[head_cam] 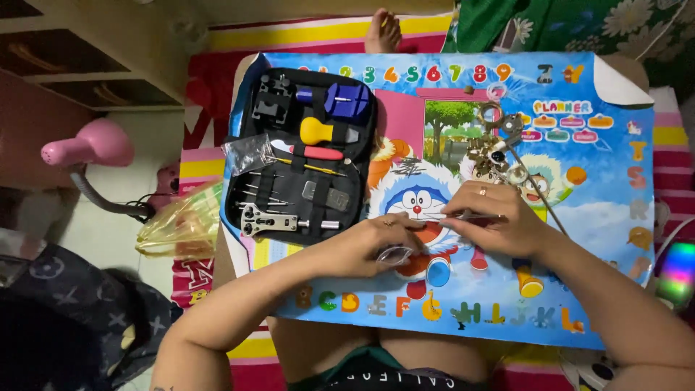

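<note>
Head view, looking down on a small worktop (622,69) covered by a bright cartoon mat (594,239) with letters and numerals along its edges.

Both hands meet at the mat's centre. The left hand (376,239) lies low on the mat, fingers curled, pinning a small clear plastic bag (394,254) under them. The right hand (499,217) is pinched closed on a thin silvery tool (463,216), held nearly level with its tip pointing toward the left fingertips. Hands just beside each other; cannot tell whether they touch. Ring on the right hand.

Beyond the right hand, near the mat's far half, a small heap of metal watch parts (496,145) with a thin rod running out of it toward the right forearm.

At left on the mat, an open black tool case (304,152): blue and yellow-handled tools, a red-handled one, small pins, a metal wrench. A crumpled clear bag (247,152) sits on its left edge.

Off the worktop to the left: pink lamp (90,145), yellow plastic bag (181,224).
</note>
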